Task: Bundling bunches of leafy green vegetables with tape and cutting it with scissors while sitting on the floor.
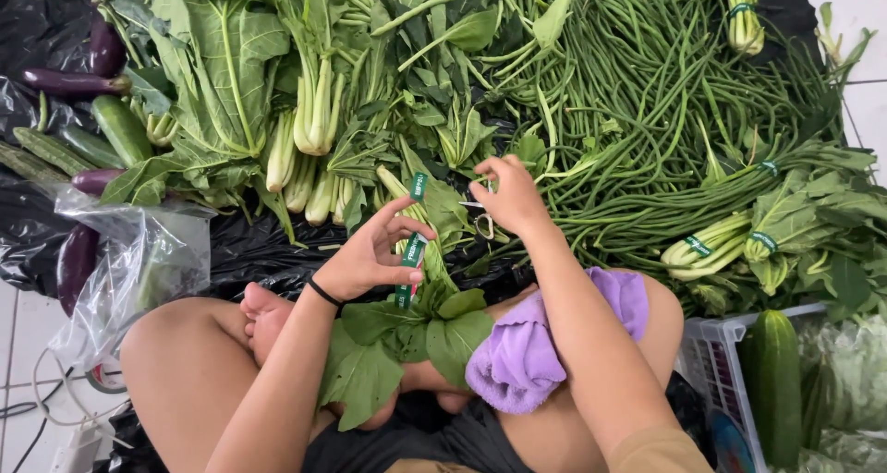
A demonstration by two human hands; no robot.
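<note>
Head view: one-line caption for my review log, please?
Seated person's left hand holds a green tape strip around a leafy bundle; right hand works scissors above it, amid piled greens and long beans.

Green paper-like tape strip [407, 260] with white print: smooth, slight sheen; wound round matt, veined green leaf-vegetable bunch [407, 339]; small metal scissors [480, 216]: bright, polished; soft purple terry cloth [527, 348]: matt, nubbly; black plastic sheeting [263, 247]: glossy, creased; clear plastic bag [139, 260]: thin, shiny, wrinkled; dark purple aubergines [76, 260]: smooth, glossy skin; long green beans [647, 94]: matt, smooth; white plastic crate [716, 357]: matt, perforated; dark green cucumber [774, 381]: waxy sheen; pale floor tiles [23, 330]: smooth.
</note>
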